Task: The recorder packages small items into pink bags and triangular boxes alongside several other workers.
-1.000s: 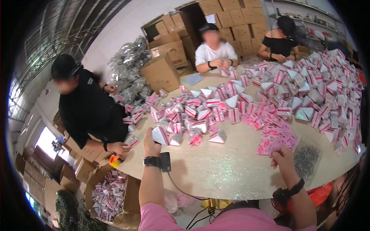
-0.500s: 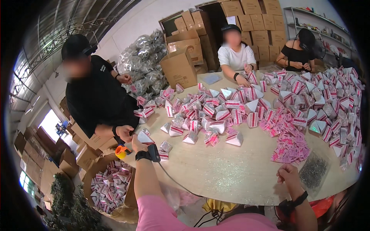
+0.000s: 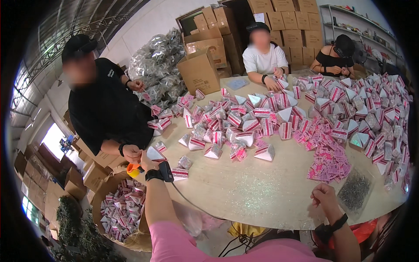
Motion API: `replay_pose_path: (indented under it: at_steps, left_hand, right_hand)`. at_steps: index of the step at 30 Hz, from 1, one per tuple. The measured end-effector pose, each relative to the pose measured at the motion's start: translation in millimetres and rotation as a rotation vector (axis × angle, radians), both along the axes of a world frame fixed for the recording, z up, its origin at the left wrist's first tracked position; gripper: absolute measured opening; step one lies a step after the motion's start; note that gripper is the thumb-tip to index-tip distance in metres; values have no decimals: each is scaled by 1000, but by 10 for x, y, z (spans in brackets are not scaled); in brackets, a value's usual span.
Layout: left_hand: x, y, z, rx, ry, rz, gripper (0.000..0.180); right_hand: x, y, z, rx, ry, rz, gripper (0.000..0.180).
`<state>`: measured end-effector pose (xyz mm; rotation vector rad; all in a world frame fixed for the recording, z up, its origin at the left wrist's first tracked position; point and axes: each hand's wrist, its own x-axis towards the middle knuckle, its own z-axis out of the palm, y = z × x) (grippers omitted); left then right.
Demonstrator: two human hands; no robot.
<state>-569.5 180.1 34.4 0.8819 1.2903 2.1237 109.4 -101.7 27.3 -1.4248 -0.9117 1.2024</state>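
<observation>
My left hand [image 3: 149,163] reaches to the table's left edge, its fingertips meeting a co-worker's hand [image 3: 131,153]. Its fingers are drawn together, and whatever they hold is too small to make out. Just beyond it lies a white triangular packet [image 3: 156,153] with a pink stripe; another striped packet [image 3: 179,174] is beside my wrist. Over the table's near right side, my right hand [image 3: 324,195] is closed with curled fingers, and anything in them is hidden. Near it are a clear bag of thin dark metal pieces [image 3: 354,192] and a pile of small pink cards [image 3: 329,162].
Striped packets [image 3: 262,124] are heaped across the far table [image 3: 257,187]. A carton [image 3: 98,214] full of packets stands below the left edge, near an orange-yellow tape dispenser [image 3: 132,170]. Two people sit opposite; one stands at left. A cable [image 3: 187,201] runs from my left wrist.
My left hand has shifted slightly left along with the standing co-worker's hand, and the two stay together. The view has turned a little. My right hand keeps its closed pose.
</observation>
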Motion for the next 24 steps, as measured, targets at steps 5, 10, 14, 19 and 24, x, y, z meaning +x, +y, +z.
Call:
replay_pose_path:
  at_steps: [5, 10, 14, 19, 24]
  left_hand:
    - [206, -224, 205, -355, 469, 218, 38]
    - [186, -388, 138, -492, 873, 341, 51]
    - [740, -446, 314, -286, -220, 28, 37]
    - [878, -317, 20, -23, -665, -159, 43]
    - [1574, -350, -388, -95, -706, -458, 41]
  right_hand:
    - [-8, -14, 15, -6, -3, 0, 7]
    - [-36, 0, -16, -22, 13, 10, 7]
    - [-12, -37, -40, -45, 4, 9, 7]
    - [-20, -50, -67, -59, 13, 43, 6]
    - [-1, -111, -120, -96, 15, 35, 6]
